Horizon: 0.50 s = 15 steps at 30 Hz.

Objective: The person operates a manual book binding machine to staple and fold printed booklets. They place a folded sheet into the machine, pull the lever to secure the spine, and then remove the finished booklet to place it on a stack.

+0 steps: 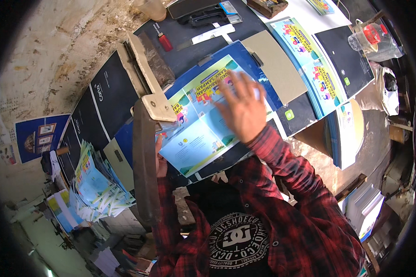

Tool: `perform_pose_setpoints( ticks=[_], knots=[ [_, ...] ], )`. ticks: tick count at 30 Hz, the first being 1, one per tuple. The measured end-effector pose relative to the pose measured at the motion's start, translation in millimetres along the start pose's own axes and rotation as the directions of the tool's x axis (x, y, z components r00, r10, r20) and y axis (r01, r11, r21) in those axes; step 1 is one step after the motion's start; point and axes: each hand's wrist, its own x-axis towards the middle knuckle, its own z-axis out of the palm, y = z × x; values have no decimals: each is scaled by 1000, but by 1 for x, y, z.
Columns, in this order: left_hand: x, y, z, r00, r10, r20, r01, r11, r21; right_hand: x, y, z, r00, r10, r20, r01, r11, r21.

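Observation:
A light blue printed sheet point(182, 150) with colourful cover pictures lies on a dark blue board point(189, 76), its left edge at a beige, jaw-like cutter frame point(157, 106). My right hand point(245, 108) is over the sheet's right part, fingers spread, nothing held; it is slightly blurred. A long dark lever point(144, 161) runs from the frame down toward me. Beside it, at the sheet's lower left corner, is my left hand point(161, 166). The lever and the sheet's edge hide most of its fingers, so its grip does not show.
Stacked printed covers point(305, 69) lie to the right, beside a beige board point(275, 69). A red-handled tool point(164, 41) and a knife-like blade point(203, 36) lie at the back. Paper offcuts point(97, 184) pile up at left. A clear plastic bottle point(363, 39) is far right.

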Motion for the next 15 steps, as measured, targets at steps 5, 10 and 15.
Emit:
perform_pose_setpoints(
  ticks=[5,10,15],
  knots=[
    [-3,3,-3,999,-53,-13,53,998,-33,-12,-26,39,994,-65,84,56,992,111],
    [-8,21,-4,975,-220,12,215,961,174,-11,-19,44,997,-28,67,20,992,125],
    [-8,20,10,978,-204,38,194,962,190,-5,-2,34,996,15,84,-24,994,107]
  ],
)
